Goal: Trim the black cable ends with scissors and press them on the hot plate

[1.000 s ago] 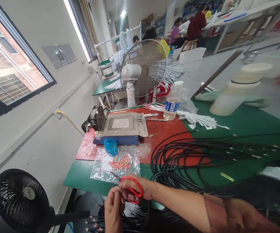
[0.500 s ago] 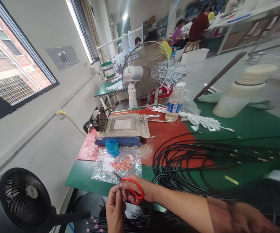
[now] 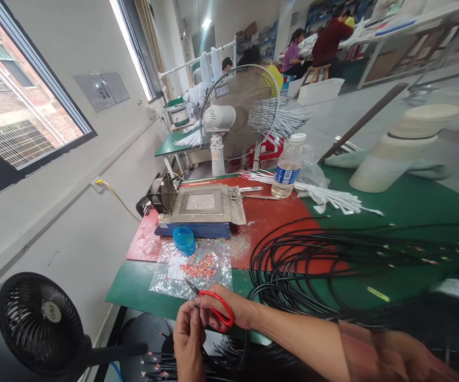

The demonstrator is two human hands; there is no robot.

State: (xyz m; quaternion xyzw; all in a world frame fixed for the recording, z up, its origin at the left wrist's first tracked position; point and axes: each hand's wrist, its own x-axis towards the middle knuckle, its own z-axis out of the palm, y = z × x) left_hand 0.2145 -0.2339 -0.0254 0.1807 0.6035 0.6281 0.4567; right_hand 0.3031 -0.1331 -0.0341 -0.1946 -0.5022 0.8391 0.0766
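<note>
Red-handled scissors sit in my right hand, their dark blades pointing up and left over the table's front edge. My left hand is closed, thumb and fingers pinched on the end of a black cable that loops down beneath the hands. The fingers of both hands meet, and the cable tip between them is mostly hidden. Just beyond the blades, a clear plastic bag lies flat with small red and yellow wire scraps on it. A blue cup stands on the bag's far edge.
Coiled black cables spread across the right of the green table. Behind the bag are a blue heated box, a bottle and white cables. A black fan stands lower left; a large fan stands behind. People sit farther back.
Both hands hold nearly the same pose, with the scissors and cable still in them. The view has shifted very slightly.
</note>
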